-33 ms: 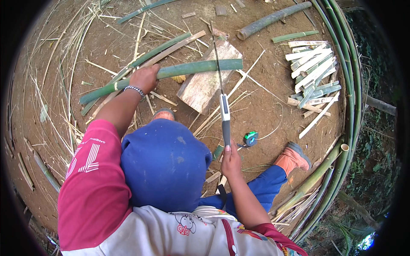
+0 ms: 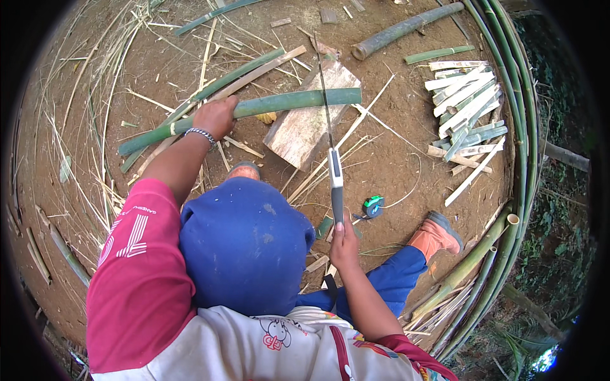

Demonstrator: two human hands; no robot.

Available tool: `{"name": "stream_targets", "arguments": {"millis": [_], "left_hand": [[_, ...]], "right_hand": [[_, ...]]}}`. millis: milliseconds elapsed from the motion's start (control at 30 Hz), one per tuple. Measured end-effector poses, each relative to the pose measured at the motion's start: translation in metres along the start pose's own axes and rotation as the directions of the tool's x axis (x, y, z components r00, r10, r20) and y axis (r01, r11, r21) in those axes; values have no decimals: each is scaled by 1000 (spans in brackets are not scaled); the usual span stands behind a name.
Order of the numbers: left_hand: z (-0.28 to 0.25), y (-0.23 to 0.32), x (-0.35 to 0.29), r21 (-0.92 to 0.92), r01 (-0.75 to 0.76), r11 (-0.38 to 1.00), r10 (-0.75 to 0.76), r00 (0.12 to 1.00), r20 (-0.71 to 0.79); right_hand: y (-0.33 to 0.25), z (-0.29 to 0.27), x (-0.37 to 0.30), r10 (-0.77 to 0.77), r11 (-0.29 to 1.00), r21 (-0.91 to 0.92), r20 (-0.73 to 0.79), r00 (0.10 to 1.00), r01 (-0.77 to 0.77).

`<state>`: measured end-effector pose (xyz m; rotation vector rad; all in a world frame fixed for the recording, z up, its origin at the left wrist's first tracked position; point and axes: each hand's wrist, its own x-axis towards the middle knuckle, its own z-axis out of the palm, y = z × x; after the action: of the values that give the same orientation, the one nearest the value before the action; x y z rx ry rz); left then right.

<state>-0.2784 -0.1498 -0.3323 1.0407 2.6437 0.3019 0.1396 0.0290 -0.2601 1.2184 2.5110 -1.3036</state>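
Note:
My left hand point(image 2: 215, 117) is closed round a green length of split bamboo point(image 2: 289, 103), pressing it from above. The bamboo's right end lies over a wooden block point(image 2: 305, 134) on the ground. In my right hand point(image 2: 345, 246) is the grey and white handle of a hand saw point(image 2: 336, 181). Its long thin blade points away from me and crosses the bamboo close to its right end. The right hand's fingers wrap the lower end of the handle. Whether the blade has cut into the bamboo cannot be made out.
A green and black tape measure point(image 2: 373, 206) lies right of the saw. Cut bamboo pieces point(image 2: 467, 105) are heaped at the right, beside long bent bamboo poles point(image 2: 522, 127). A thick bamboo pole point(image 2: 406, 30) lies at the back. Thin strips point(image 2: 117, 76) litter the ground at left.
The saw has drawn back slightly toward me with my right hand, its blade still across the bamboo. My left hand and the bamboo stay put.

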Motion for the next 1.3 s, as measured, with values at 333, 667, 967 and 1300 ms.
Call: {"name": "stream_targets", "arguments": {"millis": [333,667,967,1300], "left_hand": [[-3,3,-1,5,13,1000,-13,1000,6],[-5,2,-1,20,-2,1000,1,1000,30],[-2,-1,0,4,16,1000,-16,1000,15],[-1,0,2,-15,13,1000,-13,1000,-5]], "right_hand": [[-90,-24,50,192,978,-101,108,975,-181],[-12,-15,-42,75,994,-83,15,997,-73],[-42,-12,15,37,994,-109,42,998,-33],[-78,-4,64,54,995,-91,44,998,-50]]}}
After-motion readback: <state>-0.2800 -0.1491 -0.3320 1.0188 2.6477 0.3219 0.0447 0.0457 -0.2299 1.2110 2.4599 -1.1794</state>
